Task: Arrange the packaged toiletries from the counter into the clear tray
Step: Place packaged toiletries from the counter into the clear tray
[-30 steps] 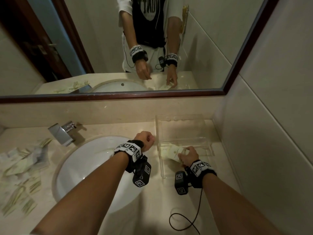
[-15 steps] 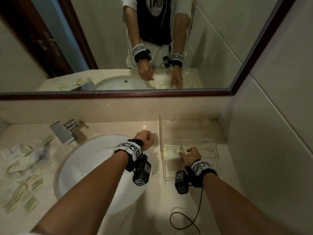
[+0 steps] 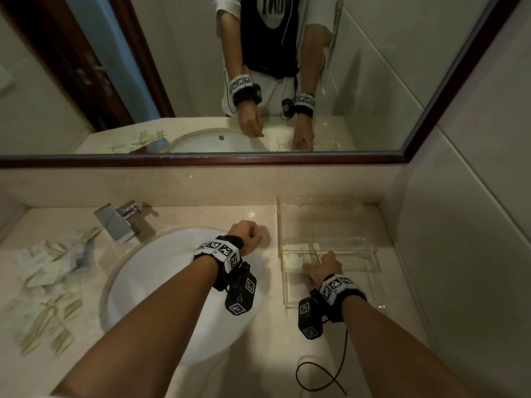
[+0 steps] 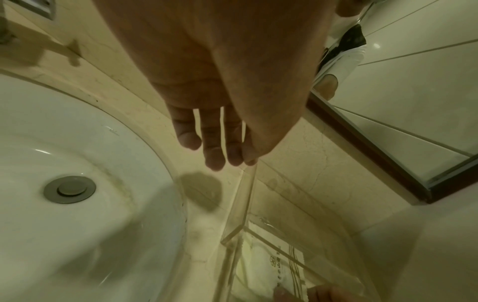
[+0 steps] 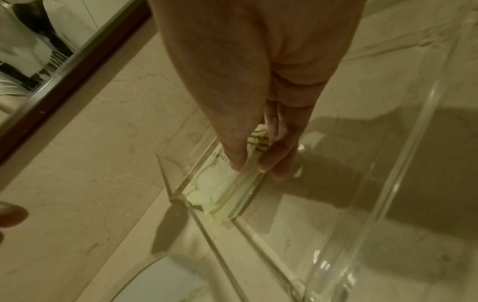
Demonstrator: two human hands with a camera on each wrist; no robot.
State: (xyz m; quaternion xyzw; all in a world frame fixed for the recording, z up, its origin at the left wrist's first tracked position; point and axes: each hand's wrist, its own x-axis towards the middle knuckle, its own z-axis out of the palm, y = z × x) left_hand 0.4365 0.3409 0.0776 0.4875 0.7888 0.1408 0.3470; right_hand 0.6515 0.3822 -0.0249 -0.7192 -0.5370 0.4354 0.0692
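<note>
Inside clear tray (image 3: 373,249), right hand (image 3: 323,268) pinching white sachet (image 5: 220,179) between thumb and fingers. Left hand (image 4: 220,81) hovering near sink (image 3: 161,271), fingers relaxed, holding nothing.

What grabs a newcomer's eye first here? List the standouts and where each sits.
The right hand pinches a pale packaged toiletry sachet with green stripes against the left end of the clear acrylic tray, which sits on the beige marble counter right of the round white sink. The left hand hangs idle beside the tray. A scattered pile of similar striped packets waits on the counter left of the sink.
</note>
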